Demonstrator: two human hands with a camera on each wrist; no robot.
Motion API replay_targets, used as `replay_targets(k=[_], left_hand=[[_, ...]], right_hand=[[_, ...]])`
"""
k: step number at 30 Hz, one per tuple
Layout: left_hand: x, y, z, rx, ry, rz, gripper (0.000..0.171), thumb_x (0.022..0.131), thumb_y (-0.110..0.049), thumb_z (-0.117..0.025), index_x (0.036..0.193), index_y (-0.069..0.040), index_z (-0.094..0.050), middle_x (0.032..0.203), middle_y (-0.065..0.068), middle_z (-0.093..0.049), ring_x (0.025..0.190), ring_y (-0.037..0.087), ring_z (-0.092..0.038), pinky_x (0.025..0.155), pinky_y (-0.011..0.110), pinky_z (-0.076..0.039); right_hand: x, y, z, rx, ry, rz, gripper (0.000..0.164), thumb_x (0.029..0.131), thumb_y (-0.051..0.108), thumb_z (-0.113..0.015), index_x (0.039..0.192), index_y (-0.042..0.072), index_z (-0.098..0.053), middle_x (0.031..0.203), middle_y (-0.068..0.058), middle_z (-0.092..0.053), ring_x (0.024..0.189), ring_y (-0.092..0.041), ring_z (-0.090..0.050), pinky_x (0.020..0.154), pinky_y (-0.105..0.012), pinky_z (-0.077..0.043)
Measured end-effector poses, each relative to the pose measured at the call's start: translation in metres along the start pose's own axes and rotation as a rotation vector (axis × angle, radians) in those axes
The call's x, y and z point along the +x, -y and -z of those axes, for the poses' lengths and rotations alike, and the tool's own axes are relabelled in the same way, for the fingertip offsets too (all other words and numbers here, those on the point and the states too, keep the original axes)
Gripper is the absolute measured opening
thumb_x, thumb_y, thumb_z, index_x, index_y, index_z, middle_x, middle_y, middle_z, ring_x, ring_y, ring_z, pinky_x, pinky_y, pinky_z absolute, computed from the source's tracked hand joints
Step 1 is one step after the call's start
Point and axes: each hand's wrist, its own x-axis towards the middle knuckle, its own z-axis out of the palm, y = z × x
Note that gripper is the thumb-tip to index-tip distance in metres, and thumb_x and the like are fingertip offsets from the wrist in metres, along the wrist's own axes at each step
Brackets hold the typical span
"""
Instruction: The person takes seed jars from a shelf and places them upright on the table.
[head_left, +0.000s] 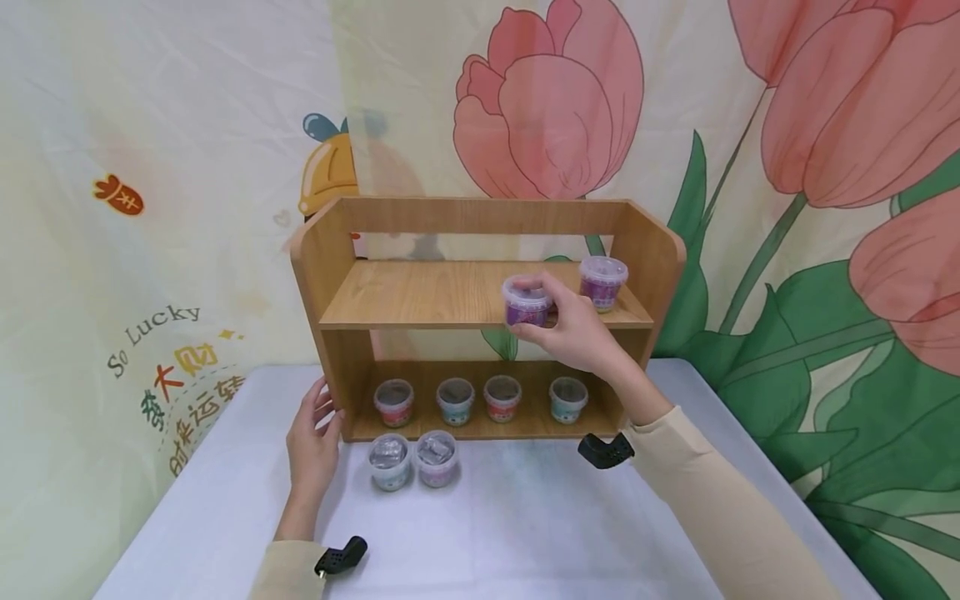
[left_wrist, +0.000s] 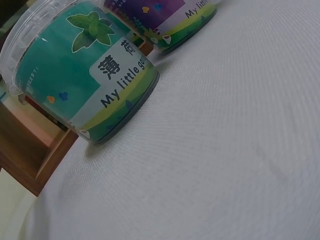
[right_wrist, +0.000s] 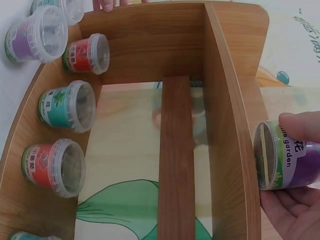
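1. fingers of the left hand (head_left: pixel 311 440) lie loosely against the left side of the wooden shelf unit (head_left: pixel 412 287), not clamped; a push there could shift the unit and jolt the tubs it bears.
2. mint tub (head_left: pixel 390 465) and pale purple tub (head_left: pixel 438 460) stand side by side on the white cloth (head_left: pixel 525 533), close in front of the unit; a sleeve or wrist swinging low could tip them.
3. left red tub (head_left: pixel 393 402), left teal tub (head_left: pixel 455 402), right red tub (head_left: pixel 502 398) and right teal tub (head_left: pixel 568 400) line the lower board, under any drop.
4. held tub (head_left: pixel 527 314), at the upper board's front edge, is pinched by the right hand (head_left: pixel 576 329), well apart from the other; whether its base touches wood i cannot tell. let go too far forward, it could topple off.
5. standing purple tub (head_left: pixel 602 287) is just beside those knuckles; a sideways withdrawal could knock it.
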Motion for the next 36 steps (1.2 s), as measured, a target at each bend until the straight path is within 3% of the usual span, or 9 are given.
replay_targets(k=[6, 12, 17, 25, 36], left_hand=[[0.0, 0.0, 0.0, 0.0, -0.005, 0.003, 0.072, 0.103, 0.002, -0.065, 0.164, -0.028, -0.041, 0.148, 0.02, -0.06, 0.133, 0.042, -0.062, 0.105, 0.059, -0.056], [0.0, 0.001, -0.002, -0.011, -0.008, -0.002, 0.073, 0.103, 0.003, -0.065, 0.164, -0.028, -0.041, 0.148, 0.02, -0.061, 0.133, 0.042, -0.062, 0.104, 0.059, -0.056], [0.0, 0.002, -0.002, -0.005, -0.011, 0.002, 0.073, 0.102, 0.003, -0.066, 0.164, -0.029, -0.042, 0.147, 0.019, -0.061, 0.132, 0.041, -0.063, 0.104, 0.058, -0.056], [0.0, 0.003, -0.001, 0.004, -0.005, 0.01, 0.073, 0.103, 0.001, -0.065, 0.164, -0.03, -0.04, 0.149, 0.019, -0.06, 0.133, 0.043, -0.062, 0.105, 0.06, -0.056], [0.0, 0.001, -0.001, 0.006, -0.007, 0.0, 0.073, 0.103, 0.001, -0.065, 0.164, -0.031, -0.04, 0.148, 0.018, -0.061, 0.132, 0.041, -0.063, 0.104, 0.059, -0.057]], right_hand=[[-0.015, 0.007, 0.002, -0.004, 0.038, 0.035, 0.06, 0.092, 0.012, -0.084, 0.145, 0.023, -0.058, 0.139, -0.01, -0.065, 0.116, -0.03, -0.065, 0.099, -0.051, -0.06], [-0.035, 0.005, -0.008, 0.041, 0.035, 0.059, 0.062, 0.09, 0.007, -0.085, 0.144, 0.024, -0.059, 0.141, -0.007, -0.062, 0.124, -0.028, -0.062, 0.106, -0.053, -0.057], [-0.047, -0.001, -0.016, 0.073, 0.058, 0.023, 0.062, 0.091, 0.01, -0.085, 0.144, 0.027, -0.059, 0.142, -0.006, -0.062, 0.126, -0.028, -0.062, 0.106, -0.052, -0.057], [-0.057, -0.008, -0.029, 0.144, 0.089, -0.008, 0.061, 0.091, 0.006, -0.084, 0.143, 0.022, -0.059, 0.145, -0.011, -0.06, 0.127, -0.033, -0.061, 0.106, -0.055, -0.057], [-0.068, -0.013, -0.048, 0.19, 0.098, -0.085, 0.06, 0.09, 0.004, -0.085, 0.14, 0.027, -0.059, 0.144, -0.005, -0.058, 0.131, -0.03, -0.059, 0.111, -0.053, -0.054]])
